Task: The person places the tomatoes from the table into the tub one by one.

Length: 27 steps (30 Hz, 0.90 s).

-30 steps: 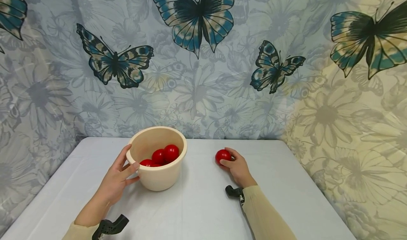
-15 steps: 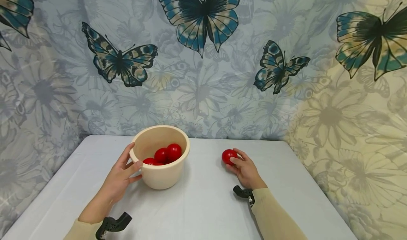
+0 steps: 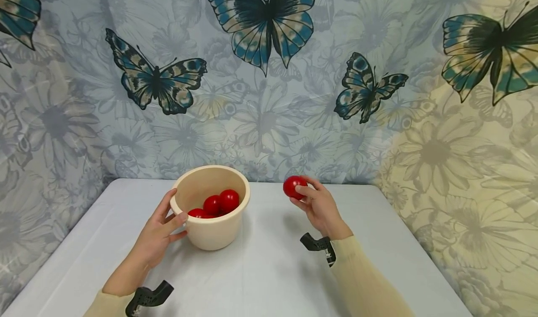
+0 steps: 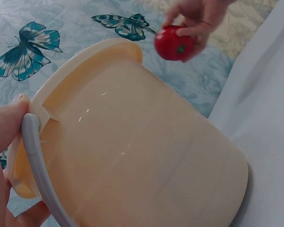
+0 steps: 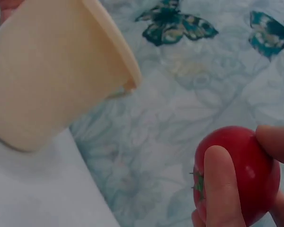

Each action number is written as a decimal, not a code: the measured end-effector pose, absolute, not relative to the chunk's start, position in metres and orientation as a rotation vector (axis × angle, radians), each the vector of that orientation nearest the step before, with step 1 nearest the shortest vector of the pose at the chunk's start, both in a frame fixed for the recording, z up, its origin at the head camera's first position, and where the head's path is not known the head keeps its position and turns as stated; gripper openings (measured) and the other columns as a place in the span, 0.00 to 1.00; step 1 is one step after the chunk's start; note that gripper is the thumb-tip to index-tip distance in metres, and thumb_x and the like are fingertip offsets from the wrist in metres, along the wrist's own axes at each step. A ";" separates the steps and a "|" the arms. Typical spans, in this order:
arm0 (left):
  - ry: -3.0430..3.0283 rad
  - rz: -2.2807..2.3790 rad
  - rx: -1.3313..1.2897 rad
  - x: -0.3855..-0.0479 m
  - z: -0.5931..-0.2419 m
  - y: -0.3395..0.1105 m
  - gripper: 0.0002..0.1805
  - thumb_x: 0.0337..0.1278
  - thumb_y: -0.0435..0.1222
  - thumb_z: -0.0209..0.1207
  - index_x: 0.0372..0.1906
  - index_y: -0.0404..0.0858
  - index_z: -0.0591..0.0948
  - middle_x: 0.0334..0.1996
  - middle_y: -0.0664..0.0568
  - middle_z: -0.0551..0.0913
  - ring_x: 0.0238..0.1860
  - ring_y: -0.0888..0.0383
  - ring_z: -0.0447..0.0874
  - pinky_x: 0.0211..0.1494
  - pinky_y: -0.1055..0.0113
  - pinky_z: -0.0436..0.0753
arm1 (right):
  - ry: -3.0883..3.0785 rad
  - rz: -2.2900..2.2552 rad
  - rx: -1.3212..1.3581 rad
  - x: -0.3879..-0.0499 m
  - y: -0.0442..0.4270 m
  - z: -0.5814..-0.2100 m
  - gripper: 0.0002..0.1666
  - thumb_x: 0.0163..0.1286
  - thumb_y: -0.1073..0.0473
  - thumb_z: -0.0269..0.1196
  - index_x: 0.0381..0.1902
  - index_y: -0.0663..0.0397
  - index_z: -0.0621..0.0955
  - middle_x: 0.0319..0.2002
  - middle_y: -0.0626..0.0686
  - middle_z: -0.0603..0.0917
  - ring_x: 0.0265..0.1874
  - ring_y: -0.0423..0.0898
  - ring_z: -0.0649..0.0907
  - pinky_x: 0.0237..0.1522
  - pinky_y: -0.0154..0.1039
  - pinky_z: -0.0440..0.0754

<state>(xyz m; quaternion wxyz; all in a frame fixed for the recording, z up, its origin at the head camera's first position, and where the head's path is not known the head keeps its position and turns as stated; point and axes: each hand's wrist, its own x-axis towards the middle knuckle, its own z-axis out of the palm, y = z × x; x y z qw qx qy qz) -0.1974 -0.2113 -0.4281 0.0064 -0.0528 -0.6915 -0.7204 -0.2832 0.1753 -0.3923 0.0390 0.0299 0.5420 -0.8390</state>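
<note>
A cream plastic bucket with a grey handle stands on the table, tilted in the wrist views only by the camera angle. Inside it lie red tomatoes, at least three showing. My left hand grips the bucket's left rim, thumb toward the near side. To the right of the bucket, my right hand holds another tomato above the table, pinched between thumb and fingers. A green stem end shows on this tomato in the right wrist view. The bucket's floor is hidden.
A white-covered table reaches back to a hanging cloth printed with flowers and butterflies. Black wrist cameras are strapped at both sleeves. The table's far edge runs just behind the bucket.
My right hand has lifted the tomato off the table and moved it slightly left. The left hand keeps its grip on the bucket, which stays in place.
</note>
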 end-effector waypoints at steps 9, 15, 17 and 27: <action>-2.161 -2.263 -0.159 -0.198 -0.425 -0.212 0.45 0.71 0.38 0.59 0.81 0.54 0.45 0.80 0.51 0.36 0.74 0.35 0.48 0.59 0.35 0.70 | 1.978 -2.306 -0.360 -0.272 0.122 -0.344 0.36 0.65 0.64 0.70 0.69 0.56 0.71 0.61 0.61 0.73 0.56 0.62 0.79 0.44 0.53 0.84; -2.159 -2.283 -0.171 -0.198 -0.425 -0.212 0.45 0.72 0.38 0.58 0.81 0.55 0.44 0.80 0.52 0.35 0.74 0.36 0.48 0.60 0.36 0.70 | 1.998 -2.236 -0.450 -0.274 0.085 -0.325 0.34 0.63 0.67 0.71 0.66 0.53 0.75 0.59 0.61 0.75 0.52 0.59 0.81 0.43 0.52 0.85; -2.155 -2.285 -0.174 -0.198 -0.425 -0.212 0.45 0.72 0.38 0.58 0.81 0.55 0.43 0.80 0.52 0.35 0.74 0.36 0.47 0.60 0.35 0.70 | 2.010 -2.195 -0.464 -0.276 0.075 -0.322 0.34 0.63 0.66 0.71 0.66 0.52 0.75 0.59 0.60 0.75 0.52 0.58 0.81 0.43 0.51 0.85; -2.149 -2.290 -0.179 -0.197 -0.426 -0.212 0.44 0.72 0.37 0.57 0.81 0.55 0.44 0.80 0.51 0.35 0.74 0.37 0.48 0.60 0.37 0.72 | 2.092 -2.084 -0.512 -0.286 0.036 -0.320 0.34 0.64 0.65 0.71 0.67 0.53 0.75 0.56 0.58 0.78 0.47 0.55 0.84 0.41 0.50 0.86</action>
